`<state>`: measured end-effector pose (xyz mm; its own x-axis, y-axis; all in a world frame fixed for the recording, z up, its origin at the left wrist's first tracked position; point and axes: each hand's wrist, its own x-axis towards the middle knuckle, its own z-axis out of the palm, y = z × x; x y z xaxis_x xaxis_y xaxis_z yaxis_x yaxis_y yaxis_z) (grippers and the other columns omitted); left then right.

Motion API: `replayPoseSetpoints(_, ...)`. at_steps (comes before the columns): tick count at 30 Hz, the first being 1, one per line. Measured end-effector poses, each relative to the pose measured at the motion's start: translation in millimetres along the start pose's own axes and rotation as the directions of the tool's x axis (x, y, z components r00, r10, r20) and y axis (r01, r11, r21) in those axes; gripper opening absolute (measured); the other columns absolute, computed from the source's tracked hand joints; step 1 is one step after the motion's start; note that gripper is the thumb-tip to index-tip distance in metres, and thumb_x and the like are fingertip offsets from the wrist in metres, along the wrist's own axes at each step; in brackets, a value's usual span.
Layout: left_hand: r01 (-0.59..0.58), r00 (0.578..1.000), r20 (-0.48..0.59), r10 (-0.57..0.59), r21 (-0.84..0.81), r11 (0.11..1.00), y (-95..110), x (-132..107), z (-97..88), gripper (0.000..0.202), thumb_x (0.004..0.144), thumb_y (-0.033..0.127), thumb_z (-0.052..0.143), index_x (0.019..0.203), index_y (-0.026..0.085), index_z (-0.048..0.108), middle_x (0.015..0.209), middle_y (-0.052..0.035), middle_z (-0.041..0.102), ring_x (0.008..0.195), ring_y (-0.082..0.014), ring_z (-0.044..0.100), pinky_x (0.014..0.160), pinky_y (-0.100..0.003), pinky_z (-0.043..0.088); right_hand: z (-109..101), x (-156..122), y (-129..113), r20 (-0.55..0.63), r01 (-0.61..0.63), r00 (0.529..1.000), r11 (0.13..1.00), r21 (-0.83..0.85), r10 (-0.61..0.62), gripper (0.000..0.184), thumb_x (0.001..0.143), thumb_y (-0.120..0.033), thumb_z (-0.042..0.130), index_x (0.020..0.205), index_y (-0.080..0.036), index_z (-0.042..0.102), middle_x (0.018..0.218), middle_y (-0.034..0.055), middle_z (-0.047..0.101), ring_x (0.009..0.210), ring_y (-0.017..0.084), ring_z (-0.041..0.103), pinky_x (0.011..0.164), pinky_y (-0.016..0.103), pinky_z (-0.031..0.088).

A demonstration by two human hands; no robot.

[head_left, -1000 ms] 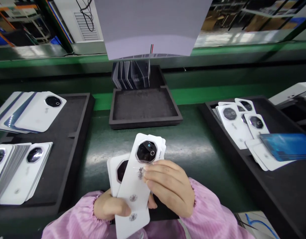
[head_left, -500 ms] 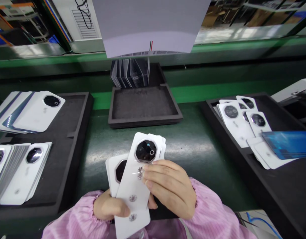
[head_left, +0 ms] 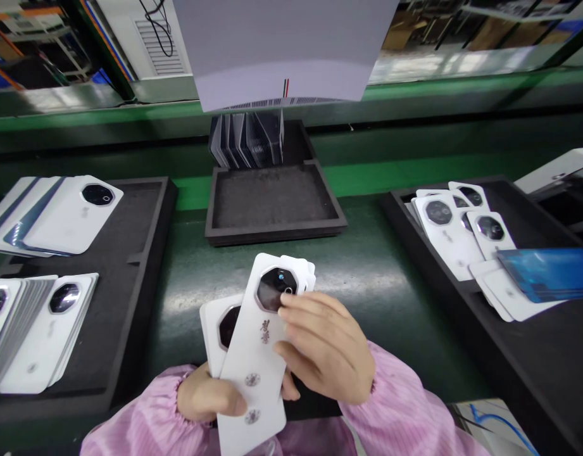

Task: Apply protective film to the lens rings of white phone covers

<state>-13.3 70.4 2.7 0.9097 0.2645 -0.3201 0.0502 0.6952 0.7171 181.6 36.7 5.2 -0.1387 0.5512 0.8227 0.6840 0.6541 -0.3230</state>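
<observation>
Three black foam trays sit on the green bench (head_left: pixel 376 285) in the head view. The left tray (head_left: pixel 130 278) carries two fanned groups of white back covers (head_left: pixel 68 218). The middle tray (head_left: pixel 272 199) holds a row of standing covers (head_left: pixel 246 140) at its far end. The right tray (head_left: pixel 547 361) holds overlapping covers (head_left: pixel 450 237) and a blue cover (head_left: pixel 550 272). Between the trays, close to the body, the left hand (head_left: pixel 210 396) clasps the held stack (head_left: pixel 215 332) from below. The right hand (head_left: pixel 324 348) pinches the top cover (head_left: pixel 253 354), with its fingertips on the camera ring (head_left: pixel 272 288).
</observation>
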Motion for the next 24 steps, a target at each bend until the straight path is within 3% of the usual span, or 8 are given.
replayPoseSetpoints(4, -0.007, 0.997, 0.073, 0.010, -0.042, 0.999, 1.2, -0.1, -0.4, 0.061, 0.054, 0.015, 0.057, 0.115, 0.016, 0.060, 0.104, -0.0068, 0.066, 0.091, -0.0226, 0.059, 0.074, -0.030, 0.047, -0.4, 1.5, 2.4, 0.075, -0.349, 0.935, 0.937, 0.018, 0.347, 0.066, 0.078, -0.035, 0.063, 0.133, -0.012, 0.034, 0.134, 0.0197, 0.046, 0.129, 0.032, 0.037, 0.099, 0.055, 0.040)
replayPoseSetpoints(7, 0.070, 0.993, 0.099, -0.070, 0.005, 0.998, 4.1, 0.1, -0.8, 0.067, 0.058, 0.015, 0.059, 0.125, 0.018, 0.052, 0.107, -0.0084, 0.066, 0.097, -0.0248, 0.058, 0.077, -0.032, 0.045, -5.1, 3.3, 7.6, 0.190, -0.614, 0.788, 0.762, 0.203, 0.585, 0.042, 0.083, -0.029, 0.058, 0.121, -0.018, 0.048, 0.124, 0.0132, 0.055, 0.116, 0.026, 0.052, 0.094, 0.045, 0.046)
replayPoseSetpoints(9, 0.097, 0.986, 0.134, -0.098, 0.015, 0.995, 6.2, 0.6, -0.1, 0.068, 0.059, 0.016, 0.060, 0.126, 0.017, 0.051, 0.107, -0.0093, 0.066, 0.096, -0.0242, 0.058, 0.076, -0.030, 0.045, -10.9, 3.6, 14.8, 0.137, -0.709, 0.690, 0.625, 0.327, 0.711, 0.017, 0.084, -0.025, 0.056, 0.100, -0.021, 0.060, 0.099, 0.0059, 0.066, 0.092, 0.019, 0.063, 0.080, 0.035, 0.053)
replayPoseSetpoints(14, 0.014, 0.984, 0.179, 0.013, -0.147, 0.989, 5.5, 1.1, 2.4, 0.067, 0.057, 0.016, 0.060, 0.124, 0.016, 0.052, 0.106, -0.0110, 0.064, 0.087, -0.0218, 0.061, 0.071, -0.030, 0.046, -32.3, 3.0, 44.4, -0.302, -0.575, 0.358, 0.463, 0.675, 0.884, 0.008, 0.080, -0.027, 0.061, 0.084, -0.020, 0.060, 0.069, -0.0023, 0.061, 0.059, 0.010, 0.059, 0.059, 0.023, 0.050)
replayPoseSetpoints(16, -0.128, 0.973, 0.155, 0.169, -0.247, 0.961, 2.9, 0.6, 2.5, 0.072, 0.057, 0.016, 0.061, 0.127, 0.022, 0.047, 0.113, -0.0110, 0.060, 0.087, -0.0231, 0.062, 0.072, -0.035, 0.047, -39.4, 3.3, 54.4, -0.373, -0.508, 0.290, 0.472, 0.721, 0.881, 0.009, 0.080, -0.028, 0.061, 0.080, -0.020, 0.059, 0.067, -0.0036, 0.058, 0.059, 0.008, 0.056, 0.059, 0.021, 0.048)
replayPoseSetpoints(19, -0.302, 0.930, 0.109, 0.352, -0.322, 0.897, 0.9, -0.6, 2.5, 0.071, 0.061, 0.022, 0.058, 0.130, 0.026, 0.041, 0.109, -0.0103, 0.062, 0.081, -0.0226, 0.063, 0.066, -0.033, 0.048, -40.4, 1.8, 59.8, -0.272, -0.582, 0.305, 0.405, 0.705, 0.913, 0.015, 0.078, -0.032, 0.063, 0.083, -0.018, 0.060, 0.064, -0.0040, 0.056, 0.053, 0.008, 0.052, 0.051, 0.020, 0.044)
replayPoseSetpoints(21, -0.376, 0.910, 0.049, 0.413, -0.325, 0.868, 1.4, -0.8, 3.2, 0.066, 0.063, 0.027, 0.056, 0.128, 0.026, 0.042, 0.102, -0.0080, 0.064, 0.076, -0.0211, 0.063, 0.064, -0.032, 0.047, -32.2, -1.2, 57.4, -0.095, -0.743, 0.385, 0.369, 0.559, 0.918, 0.019, 0.078, -0.034, 0.062, 0.087, -0.018, 0.061, 0.062, -0.0034, 0.058, 0.048, 0.009, 0.051, 0.047, 0.022, 0.042)
replayPoseSetpoints(24, -0.412, 0.903, -0.010, 0.431, -0.308, 0.858, 2.1, 0.5, 4.9, 0.063, 0.065, 0.029, 0.052, 0.127, 0.026, 0.043, 0.097, -0.0054, 0.066, 0.072, -0.0203, 0.063, 0.063, -0.031, 0.046, -10.0, -7.6, 50.9, 0.148, -0.845, 0.534, 0.517, 0.138, 0.833, 0.019, 0.083, -0.034, 0.055, 0.090, -0.018, 0.061, 0.069, 0.0001, 0.063, 0.054, 0.013, 0.056, 0.054, 0.028, 0.046)
